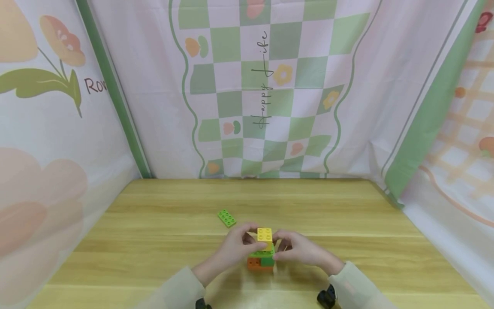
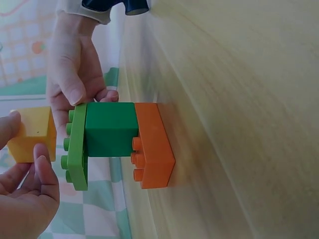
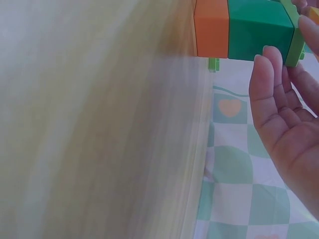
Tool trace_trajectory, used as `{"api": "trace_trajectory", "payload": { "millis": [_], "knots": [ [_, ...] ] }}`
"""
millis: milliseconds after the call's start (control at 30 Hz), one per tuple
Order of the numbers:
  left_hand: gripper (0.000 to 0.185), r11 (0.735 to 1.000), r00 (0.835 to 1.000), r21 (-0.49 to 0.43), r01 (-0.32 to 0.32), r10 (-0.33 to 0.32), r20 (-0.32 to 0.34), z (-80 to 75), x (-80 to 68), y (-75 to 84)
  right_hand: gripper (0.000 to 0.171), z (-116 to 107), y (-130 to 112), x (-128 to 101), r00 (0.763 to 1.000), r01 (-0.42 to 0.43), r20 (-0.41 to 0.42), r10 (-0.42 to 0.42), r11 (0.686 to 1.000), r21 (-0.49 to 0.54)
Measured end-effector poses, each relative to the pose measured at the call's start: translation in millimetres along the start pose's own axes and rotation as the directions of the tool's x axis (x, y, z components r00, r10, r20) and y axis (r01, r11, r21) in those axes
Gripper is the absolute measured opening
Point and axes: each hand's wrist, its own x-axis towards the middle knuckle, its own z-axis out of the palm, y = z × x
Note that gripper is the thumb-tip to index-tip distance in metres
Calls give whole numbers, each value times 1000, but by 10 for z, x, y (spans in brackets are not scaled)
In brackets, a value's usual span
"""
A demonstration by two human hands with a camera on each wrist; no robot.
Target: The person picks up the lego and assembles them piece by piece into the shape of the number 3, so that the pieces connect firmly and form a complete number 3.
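Observation:
My left hand [image 1: 241, 242] pinches a yellow brick [image 1: 264, 234] between thumb and fingers. In the left wrist view a narrow gap separates that brick from the studs of a light green plate [image 2: 77, 149]. The plate lies on a dark green brick [image 2: 110, 129], which sits on an orange brick [image 2: 153, 149] standing on the table. Part of the orange brick's studs shows beside the green one. My right hand [image 1: 299, 248] holds the right end of the light green plate with thumb and fingers; other fingertips [image 3: 271, 55] are by the dark green brick.
A loose light green plate [image 1: 227, 218] lies on the wooden table [image 1: 173, 206], beyond the left hand. Printed curtains [image 1: 254, 107] hang behind the table and at both sides. A black device [image 1: 327, 297] is at the right wrist.

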Motion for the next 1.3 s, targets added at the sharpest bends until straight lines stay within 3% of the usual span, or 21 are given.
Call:
{"api": "trace_trajectory", "payload": {
  "millis": [367, 700, 1033, 1300],
  "knots": [
    [40, 999, 998, 4, 54, -54, 21, 70, 22, -44, 31, 5, 13, 2, 1000, 17, 1, -17, 1000, 15],
    [40, 998, 999, 61, 27, -29, 29, 80, 28, -49, 28, 5, -7, 4, 1000, 24, -2, -24, 1000, 10],
    [36, 987, 998, 154, -42, 34, 55, 85, 34, -66, 28, -9, 24, -5, 999, 27, 17, -27, 1000, 5],
    [34, 932, 986, 325, -163, 140, 91, 74, 26, -23, 27, -13, 39, -1, 999, 26, 31, -25, 1000, -8]
  ]
}}
